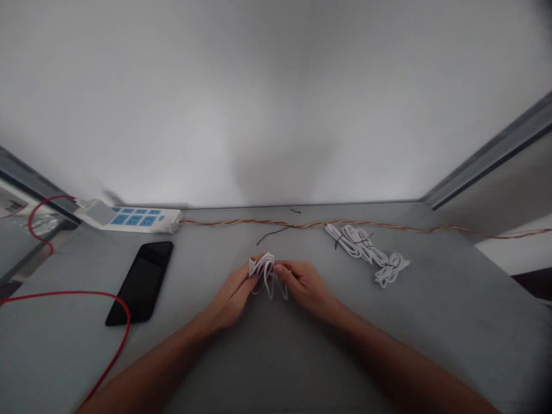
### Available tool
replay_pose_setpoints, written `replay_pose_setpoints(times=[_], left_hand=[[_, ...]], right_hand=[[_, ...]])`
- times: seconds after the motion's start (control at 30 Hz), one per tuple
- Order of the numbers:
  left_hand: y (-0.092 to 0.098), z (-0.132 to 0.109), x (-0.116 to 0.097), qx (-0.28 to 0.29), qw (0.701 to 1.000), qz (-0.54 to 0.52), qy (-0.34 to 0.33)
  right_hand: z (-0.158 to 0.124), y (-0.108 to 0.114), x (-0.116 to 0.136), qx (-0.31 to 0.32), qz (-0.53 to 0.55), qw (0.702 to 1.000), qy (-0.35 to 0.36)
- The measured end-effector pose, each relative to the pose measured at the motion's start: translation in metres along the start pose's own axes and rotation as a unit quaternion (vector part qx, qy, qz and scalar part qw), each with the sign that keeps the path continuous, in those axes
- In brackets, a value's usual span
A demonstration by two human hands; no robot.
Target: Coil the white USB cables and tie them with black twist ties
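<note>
Two bare forearms are reaching in from the near edge of the view and converging towards the middle of a grey table. Between them, the left hand and the right hand are holding a loose bunch of white cable just above the table, near its middle. The left fingers are closing on the loops from the left side, and the right fingers are pinching them from the right, so both hands are grasping the same bunch, with its loops hanging down between them. Just right of the hands, a second white cable bundle is lying on the table, cinched by dark ties. Farther off, a red-and-yellow twisted wire is stretching across the far side, with a thin black wire lying near it. At far left, a white power strip with blue sockets is resting by the table's far edge. Nearer, a black smartphone is lying left of the hands, and a red cable is curving just beside it. A plain white wall is rising behind the table.
</note>
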State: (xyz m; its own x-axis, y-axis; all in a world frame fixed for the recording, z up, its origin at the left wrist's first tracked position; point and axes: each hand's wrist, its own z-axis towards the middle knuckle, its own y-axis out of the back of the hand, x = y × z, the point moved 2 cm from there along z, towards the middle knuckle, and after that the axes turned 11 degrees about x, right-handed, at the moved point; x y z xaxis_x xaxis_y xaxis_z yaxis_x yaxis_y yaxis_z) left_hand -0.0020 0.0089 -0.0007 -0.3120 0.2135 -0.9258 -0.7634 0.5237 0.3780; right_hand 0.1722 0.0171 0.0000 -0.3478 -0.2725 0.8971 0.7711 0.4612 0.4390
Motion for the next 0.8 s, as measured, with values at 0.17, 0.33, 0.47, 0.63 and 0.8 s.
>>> replay_pose_setpoints(times=[0.17,0.33,0.47,0.63,0.8], left_hand=[[-0.002,0.002,-0.002,0.022,0.999,0.043,-0.018],[-0.008,0.004,0.002,0.054,0.985,0.157,0.044],[-0.012,0.001,-0.001,0.078,0.946,0.292,0.117],[-0.017,-0.002,-0.006,0.124,0.897,0.401,0.142],[-0.016,-0.001,0.001,0.052,0.925,0.376,0.017]], right_hand=[[0.006,-0.009,-0.005,0.025,0.122,0.992,0.007],[0.005,-0.012,-0.007,0.020,0.185,0.982,-0.004],[0.000,-0.011,-0.006,0.012,0.117,0.993,-0.020],[-0.002,-0.009,0.001,0.028,0.020,0.999,-0.013],[0.003,-0.005,0.000,-0.001,-0.002,1.000,-0.019]])
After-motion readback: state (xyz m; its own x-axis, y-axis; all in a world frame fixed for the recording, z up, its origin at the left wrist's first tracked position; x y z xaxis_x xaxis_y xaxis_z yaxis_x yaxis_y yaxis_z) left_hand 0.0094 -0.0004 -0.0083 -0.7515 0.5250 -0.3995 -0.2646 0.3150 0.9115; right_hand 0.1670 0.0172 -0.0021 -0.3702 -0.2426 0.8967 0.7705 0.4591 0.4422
